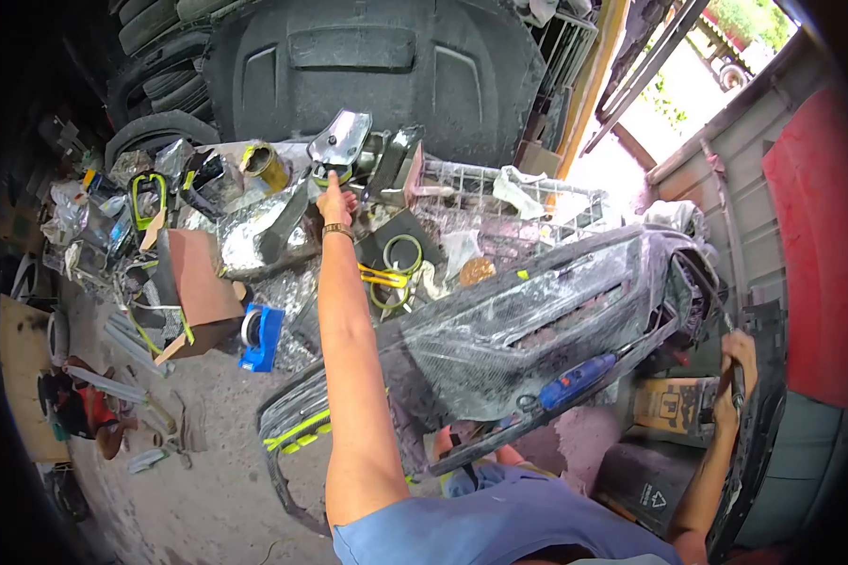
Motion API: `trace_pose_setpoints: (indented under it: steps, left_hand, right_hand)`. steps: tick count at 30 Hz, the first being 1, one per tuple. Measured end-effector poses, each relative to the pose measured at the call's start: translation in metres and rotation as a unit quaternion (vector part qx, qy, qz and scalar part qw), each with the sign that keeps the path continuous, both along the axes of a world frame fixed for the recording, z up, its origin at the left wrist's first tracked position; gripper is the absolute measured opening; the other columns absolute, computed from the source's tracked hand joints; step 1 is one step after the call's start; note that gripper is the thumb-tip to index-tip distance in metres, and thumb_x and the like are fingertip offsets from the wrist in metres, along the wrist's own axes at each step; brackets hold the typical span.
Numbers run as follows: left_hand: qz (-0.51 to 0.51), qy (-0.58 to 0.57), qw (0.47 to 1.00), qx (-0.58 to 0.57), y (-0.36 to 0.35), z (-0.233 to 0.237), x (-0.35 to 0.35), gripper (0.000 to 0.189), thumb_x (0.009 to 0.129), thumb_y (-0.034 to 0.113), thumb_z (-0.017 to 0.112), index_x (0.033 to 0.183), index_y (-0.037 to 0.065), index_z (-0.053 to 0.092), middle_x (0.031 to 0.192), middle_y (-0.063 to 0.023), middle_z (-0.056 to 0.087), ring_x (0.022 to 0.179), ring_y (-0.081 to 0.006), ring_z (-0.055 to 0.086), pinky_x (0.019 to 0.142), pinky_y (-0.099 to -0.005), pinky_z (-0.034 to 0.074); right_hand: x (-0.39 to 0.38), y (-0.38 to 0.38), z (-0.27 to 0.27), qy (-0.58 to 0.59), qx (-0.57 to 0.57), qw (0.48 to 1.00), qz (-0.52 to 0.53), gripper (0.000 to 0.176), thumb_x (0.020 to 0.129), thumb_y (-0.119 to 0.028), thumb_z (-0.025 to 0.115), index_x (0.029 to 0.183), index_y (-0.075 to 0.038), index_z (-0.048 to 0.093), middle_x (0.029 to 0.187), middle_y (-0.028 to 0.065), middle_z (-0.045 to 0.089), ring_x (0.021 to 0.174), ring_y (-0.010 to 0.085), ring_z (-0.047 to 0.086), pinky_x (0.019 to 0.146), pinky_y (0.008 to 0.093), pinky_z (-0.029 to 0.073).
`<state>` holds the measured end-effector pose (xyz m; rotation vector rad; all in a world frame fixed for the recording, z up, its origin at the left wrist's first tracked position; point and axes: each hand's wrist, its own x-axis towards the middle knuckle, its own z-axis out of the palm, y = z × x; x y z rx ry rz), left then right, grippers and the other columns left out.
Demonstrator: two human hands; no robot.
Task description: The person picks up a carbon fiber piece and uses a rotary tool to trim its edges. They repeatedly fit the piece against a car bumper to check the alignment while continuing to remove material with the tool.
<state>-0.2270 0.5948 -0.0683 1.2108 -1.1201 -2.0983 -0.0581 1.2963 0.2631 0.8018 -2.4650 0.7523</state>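
My left hand (337, 204) reaches far forward over the cluttered bench, index finger stretched out and the others loosely bent. Its fingertip is right at a small round container (332, 175), below a shiny metallic piece (341, 137). Off to the right, my right hand (738, 363) wraps round the edge of a long dark car part (746, 414) standing upright. Between my arms lies a large dusty car bumper (499, 330) with mesh grilles and masking film. A blue handheld power tool (579, 379) rests along its near edge.
Yellow-green tape rolls (402, 252), a yellow-handled tool (383, 277), a can (266, 168) and a wire rack (499, 200) crowd the bench. A blue tape dispenser (262, 339) sits at its front. Behind stands a dark car hood (367, 85); a cardboard box (674, 405) is at right.
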Motion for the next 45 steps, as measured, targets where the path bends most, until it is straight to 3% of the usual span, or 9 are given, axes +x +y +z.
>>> trace_pose_setpoints:
  steps: [10, 18, 24, 32, 36, 39, 40, 42, 45]
  left_hand:
    - [0.038, 0.039, 0.998, 0.037, -0.026, -0.027, -0.024, 0.039, 0.088, 0.028, 0.071, 0.1, -0.005, 0.054, 0.078, -0.0218, 0.069, 0.057, -0.0269, 0.068, 0.046, -0.0334, 0.053]
    - [0.052, 0.114, 0.99, 0.069, 0.002, -0.005, -0.029, 0.027, 0.088, 0.017, 0.065, 0.095, -0.009, 0.057, 0.08, -0.0211, 0.07, 0.06, -0.0269, 0.07, 0.052, -0.0321, 0.06]
    - [-0.006, 0.189, 0.981, 0.034, 0.047, 0.05, -0.012, 0.025, 0.091, 0.015, 0.061, 0.092, -0.01, 0.06, 0.082, -0.0211, 0.07, 0.069, -0.026, 0.072, 0.059, -0.0318, 0.061]
    - [-0.135, 0.278, 0.951, 0.022, 0.132, 0.139, 0.073, 0.019, 0.095, 0.016, 0.06, 0.093, -0.002, 0.06, 0.097, -0.0182, 0.069, 0.091, -0.0309, 0.072, 0.075, -0.0325, 0.063]
    - [-0.203, 0.243, 0.943, 0.103, 0.225, 0.191, 0.153, 0.019, 0.095, 0.017, 0.06, 0.088, 0.0, 0.06, 0.101, -0.0162, 0.069, 0.102, -0.0303, 0.068, 0.08, -0.0321, 0.062]
    - [-0.212, 0.24, 0.939, 0.124, 0.279, 0.166, 0.204, 0.024, 0.094, 0.02, 0.062, 0.096, -0.004, 0.063, 0.101, -0.0174, 0.07, 0.099, -0.0286, 0.07, 0.082, -0.0323, 0.062]
    - [-0.216, 0.23, 0.941, 0.12, 0.301, 0.166, 0.223, 0.027, 0.094, 0.021, 0.063, 0.101, -0.005, 0.063, 0.1, -0.0176, 0.07, 0.097, -0.0282, 0.07, 0.081, -0.0322, 0.062]
    - [-0.229, 0.18, 0.955, 0.063, 0.349, 0.184, 0.257, 0.028, 0.095, 0.021, 0.061, 0.102, -0.006, 0.064, 0.092, -0.014, 0.07, 0.092, -0.0243, 0.072, 0.08, -0.03, 0.06]
    - [-0.256, 0.171, 0.951, 0.015, 0.395, 0.171, 0.295, 0.025, 0.097, 0.024, 0.059, 0.088, 0.001, 0.06, 0.084, -0.0099, 0.067, 0.089, -0.0233, 0.071, 0.081, -0.0328, 0.058]
  right_hand:
    - [0.071, 0.032, -0.021, -0.084, 0.0, 0.985, -0.149, 0.006, 0.093, 0.001, 0.055, 0.097, 0.002, 0.058, 0.101, 0.0148, 0.062, 0.097, 0.025, 0.059, 0.09, 0.0341, 0.045]
    - [0.038, 0.022, -0.047, -0.034, -0.011, 0.995, -0.089, 0.007, 0.09, 0.005, 0.055, 0.095, 0.001, 0.057, 0.099, 0.0145, 0.062, 0.093, 0.0263, 0.06, 0.09, 0.0362, 0.046]
    - [0.03, -0.03, -0.021, -0.075, -0.134, 0.988, -0.031, 0.012, 0.092, 0.006, 0.05, 0.101, 0.0, 0.055, 0.118, 0.0181, 0.061, 0.111, 0.0277, 0.059, 0.101, 0.0374, 0.043]
    - [0.008, -0.031, -0.054, -0.142, -0.297, 0.944, -0.022, 0.009, 0.096, -0.005, 0.057, 0.102, -0.002, 0.062, 0.098, 0.003, 0.058, 0.086, 0.0091, 0.055, 0.077, 0.0234, 0.044]
    - [-0.026, -0.079, -0.064, -0.367, -0.319, 0.873, 0.031, 0.017, 0.096, -0.018, 0.063, 0.103, -0.004, 0.069, 0.085, -0.0019, 0.061, 0.076, 0.0065, 0.054, 0.064, 0.0232, 0.043]
    - [-0.05, -0.123, -0.088, -0.34, -0.434, 0.813, 0.188, 0.024, 0.094, -0.02, 0.067, 0.111, -0.003, 0.068, 0.102, 0.002, 0.069, 0.084, 0.0068, 0.058, 0.073, 0.0233, 0.047]
    - [-0.055, -0.128, -0.088, -0.342, -0.371, 0.846, 0.173, 0.033, 0.092, -0.02, 0.071, 0.117, -0.001, 0.065, 0.112, 0.0068, 0.069, 0.095, 0.0108, 0.062, 0.084, 0.0254, 0.048]
    - [-0.048, -0.136, -0.07, -0.325, -0.314, 0.88, 0.144, 0.049, 0.088, -0.028, 0.075, 0.124, 0.001, 0.06, 0.113, 0.0146, 0.068, 0.099, 0.0155, 0.062, 0.088, 0.0299, 0.048]
    - [-0.039, -0.135, -0.077, -0.365, -0.336, 0.85, 0.176, 0.047, 0.085, -0.032, 0.077, 0.117, -0.001, 0.062, 0.093, 0.008, 0.069, 0.084, 0.0113, 0.06, 0.076, 0.0294, 0.049]
